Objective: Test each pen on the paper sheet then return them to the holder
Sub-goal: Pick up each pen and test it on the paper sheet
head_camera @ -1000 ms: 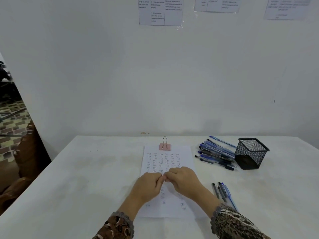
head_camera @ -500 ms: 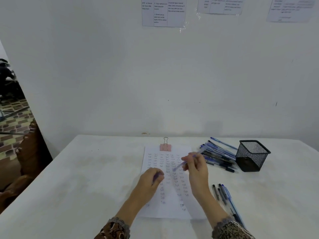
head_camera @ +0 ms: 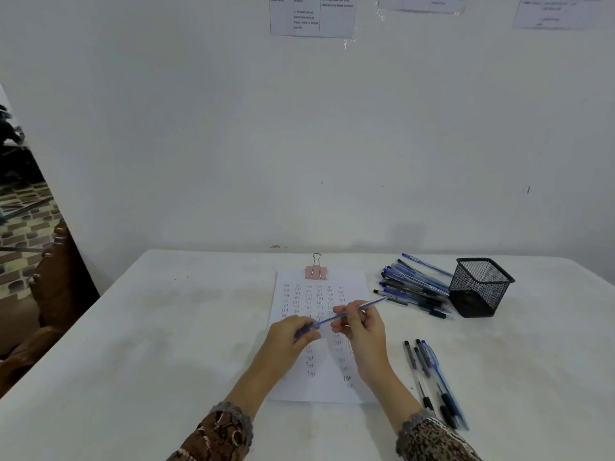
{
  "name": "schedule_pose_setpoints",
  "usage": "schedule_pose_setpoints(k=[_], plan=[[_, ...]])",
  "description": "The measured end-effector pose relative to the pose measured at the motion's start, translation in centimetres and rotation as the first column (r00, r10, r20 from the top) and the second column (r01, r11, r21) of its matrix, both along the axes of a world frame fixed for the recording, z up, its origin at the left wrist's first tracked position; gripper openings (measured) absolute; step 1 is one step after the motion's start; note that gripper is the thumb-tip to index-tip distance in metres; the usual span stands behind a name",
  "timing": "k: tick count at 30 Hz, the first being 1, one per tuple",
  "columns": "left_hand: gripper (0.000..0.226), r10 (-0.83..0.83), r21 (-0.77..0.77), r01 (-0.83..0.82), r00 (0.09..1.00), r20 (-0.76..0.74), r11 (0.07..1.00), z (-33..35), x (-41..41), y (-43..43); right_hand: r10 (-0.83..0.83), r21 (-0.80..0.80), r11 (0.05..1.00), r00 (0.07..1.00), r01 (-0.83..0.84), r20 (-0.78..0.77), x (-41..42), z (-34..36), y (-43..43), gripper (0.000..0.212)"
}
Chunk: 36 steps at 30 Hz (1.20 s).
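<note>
Head view, only one given:
- blue pen (head_camera: 346, 312) held up over paper sheet (head_camera: 352, 281), slanted low-left to high-right
- lower end gripped by left hand (head_camera: 289, 337), fingers curled round it; cap on or off can't be told
- middle of barrel pinched by right hand (head_camera: 362, 331), thumb and fingertips closed on it
- sheet covered in scribbled rows, clamped at far edge by pink clip (head_camera: 316, 272)
- pile of pens (head_camera: 412, 287) laid right of sheet, touching black mesh holder (head_camera: 479, 287)
- three pens (head_camera: 432, 377) laid near right forearm on white table (head_camera: 166, 327)
</note>
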<state>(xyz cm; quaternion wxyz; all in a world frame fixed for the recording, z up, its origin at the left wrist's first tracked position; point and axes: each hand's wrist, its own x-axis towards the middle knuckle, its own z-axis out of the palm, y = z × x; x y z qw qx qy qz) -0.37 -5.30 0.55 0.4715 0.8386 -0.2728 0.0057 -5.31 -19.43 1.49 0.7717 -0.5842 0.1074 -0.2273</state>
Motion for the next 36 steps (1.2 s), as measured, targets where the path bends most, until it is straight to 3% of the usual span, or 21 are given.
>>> schedule_pose_setpoints(k=[4, 11, 14, 16, 18, 19, 21, 22, 23, 24, 26, 28, 30, 32, 34, 36], plan=[[0.015, -0.067, 0.030, 0.066, 0.998, 0.017, 0.997, 0.1, -0.4, -0.3, 0.106, -0.064, 0.992, 0.994, -0.108, -0.042, -0.2, -0.6, 0.5, 0.008], [0.016, -0.077, -0.098, 0.067, 0.991, -0.110, 0.993, 1.6, -0.7, -0.9, 0.129, -0.152, 0.979, 0.990, -0.135, -0.050, -0.6, 0.0, 0.2, 0.009], [0.014, 0.028, -0.090, -0.038, 0.994, -0.101, 0.995, 2.4, -0.3, -0.8, -0.024, -0.373, 0.928, 0.995, -0.014, -0.098, -0.7, 0.1, -0.2, 0.036], [0.014, 0.062, -0.060, -0.069, 0.992, -0.108, 0.996, 2.4, -0.1, -0.5, -0.102, -0.637, 0.770, 0.993, 0.040, -0.060, -1.0, -0.2, -0.3, 0.054], [0.011, -0.023, -0.038, 0.017, 0.989, -0.149, 0.999, 2.2, -0.3, -0.3, -0.141, -0.892, 0.451, 0.986, -0.016, -0.089, -1.0, -0.6, -0.6, 0.048], [0.008, -0.083, -0.040, 0.078, 0.981, -0.175, 0.996, 2.0, -0.6, -0.3, -0.188, -0.947, 0.319, 0.977, -0.035, -0.099, -0.8, -0.5, -0.9, 0.039], [0.007, -0.148, -0.074, 0.136, 0.969, -0.200, 0.988, 1.9, -1.0, -0.2, -0.270, -0.976, 0.217, 0.961, -0.007, -0.067, -0.6, -0.2, -1.8, 0.028], [0.011, -0.126, -0.117, 0.103, 0.970, -0.206, 0.988, 2.2, -1.0, -0.1, -0.280, -0.974, 0.225, 0.959, 0.028, -0.037, -0.6, -0.1, -2.2, 0.026], [0.020, -0.061, -0.150, 0.030, 0.976, -0.209, 0.988, 2.1, -0.4, 0.3, -0.271, -0.955, 0.291, 0.962, 0.061, -0.021, -0.8, 0.1, -2.7, 0.025], [0.029, 0.020, -0.176, -0.058, 0.977, -0.214, 0.983, 2.0, 0.1, 0.9, -0.261, -0.904, 0.419, 0.965, 0.085, -0.031, -1.0, 0.3, -3.1, 0.024], [0.043, 0.184, -0.129, -0.210, 0.964, -0.190, 0.969, 1.0, 1.9, 2.2, -0.225, -0.643, 0.756, 0.971, 0.123, -0.079, -1.4, 0.3, -3.8, 0.026], [0.046, 0.260, 0.081, -0.252, 0.960, -0.100, 0.964, -0.2, 3.1, 3.3, -0.130, -0.264, 0.960, 0.984, 0.095, -0.119, -1.6, 0.0, -4.0, 0.025], [0.044, 0.272, 0.279, -0.260, 0.962, -0.005, 0.924, -1.1, 3.3, 3.5, -0.030, 0.083, 0.996, 0.995, 0.038, -0.094, -1.7, -0.4, -3.9, 0.019], [0.045, 0.243, 0.391, -0.244, 0.969, 0.053, 0.888, -1.8, 3.1, 3.5, 0.021, 0.307, 0.952, 0.999, -0.005, -0.049, -1.9, -0.7, -3.8, 0.011], [0.047, 0.228, 0.468, -0.244, 0.969, 0.091, 0.849, -2.5, 3.2, 3.7, 0.044, 0.324, 0.946, 0.998, -0.029, -0.039, -2.2, -1.1, -3.9, 0.012], [0.048, 0.217, 0.520, -0.241, 0.970, 0.109, 0.819, -2.8, 3.4, 3.8, 0.051, 0.174, 0.984, 0.996, -0.038, -0.069, -2.5, -1.3, -3.8, 0.017]])
